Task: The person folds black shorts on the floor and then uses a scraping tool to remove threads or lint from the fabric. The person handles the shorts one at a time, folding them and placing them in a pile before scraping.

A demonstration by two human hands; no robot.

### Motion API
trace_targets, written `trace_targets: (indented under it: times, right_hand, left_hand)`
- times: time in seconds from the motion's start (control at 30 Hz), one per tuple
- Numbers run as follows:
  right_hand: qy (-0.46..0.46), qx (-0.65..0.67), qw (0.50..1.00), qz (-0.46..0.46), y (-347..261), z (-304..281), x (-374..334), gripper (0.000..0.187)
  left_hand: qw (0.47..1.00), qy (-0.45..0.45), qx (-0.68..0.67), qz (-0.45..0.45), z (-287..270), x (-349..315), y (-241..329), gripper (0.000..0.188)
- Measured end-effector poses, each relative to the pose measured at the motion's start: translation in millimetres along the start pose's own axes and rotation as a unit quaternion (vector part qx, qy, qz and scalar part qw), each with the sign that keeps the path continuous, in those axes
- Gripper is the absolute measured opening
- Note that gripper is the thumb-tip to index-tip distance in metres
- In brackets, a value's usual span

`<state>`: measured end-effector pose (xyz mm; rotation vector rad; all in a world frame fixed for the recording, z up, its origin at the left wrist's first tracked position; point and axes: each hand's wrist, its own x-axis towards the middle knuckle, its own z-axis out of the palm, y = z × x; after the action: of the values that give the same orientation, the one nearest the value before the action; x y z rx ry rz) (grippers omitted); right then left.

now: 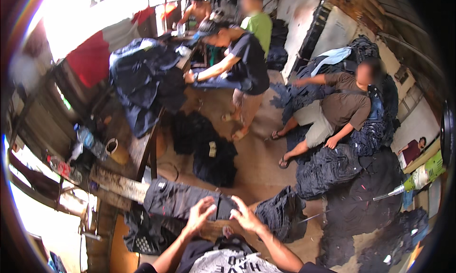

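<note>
Both of my hands are raised in front of my body with nothing in them. My left hand has its fingers apart and curved. Facing it, a short gap away, my right hand is spread as well. Beyond and partly behind them lies a pair of dark trousers, stretched out flat on a low bench; my hands cover part of its view. Below the left end of the bench hangs or lies more black cloth with a patch of light dots. To the right of my right hand stands a stack of folded dark garments.
A wooden table at left bears heaped dark cloth, with bottles nearby. Bundles of black garments lie on the floor. One person stands handling cloth; another sits on piles at right. A green drill-like tool is at far right.
</note>
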<state>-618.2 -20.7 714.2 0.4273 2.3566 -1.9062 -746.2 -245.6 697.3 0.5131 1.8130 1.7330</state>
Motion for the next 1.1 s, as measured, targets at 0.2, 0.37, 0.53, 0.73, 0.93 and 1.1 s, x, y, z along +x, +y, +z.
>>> trace_targets:
  times: [0.2,0.37,0.53,0.73,0.93,1.1]
  right_hand:
    - [-0.055,-0.068,0.994,-0.068,-1,-1,-12,0.07]
    - [0.019,-0.218,0.952,-0.214,-77,-21,-28,0.066]
    - [0.356,-0.321,0.712,-0.512,-225,-144,-159,0.032]
    - [0.692,-0.291,0.418,-0.512,-377,-278,-317,0.046]
    - [0.257,0.068,0.855,-0.446,-410,-314,-297,0.072]
    - [0.319,0.041,0.803,-0.501,-416,-283,-261,0.058]
  left_hand:
    - [0.972,0.069,-0.213,-0.065,66,5,10,0.037]
    - [0.984,0.066,-0.164,-0.022,63,-3,32,0.025]
    - [0.973,0.147,-0.176,0.028,38,-16,47,0.024]
    - [0.97,0.164,-0.17,0.052,-13,-39,46,0.026]
    - [0.963,0.175,-0.199,0.053,-61,-71,30,0.031]
    - [0.959,0.166,-0.226,0.042,-96,-99,4,0.032]
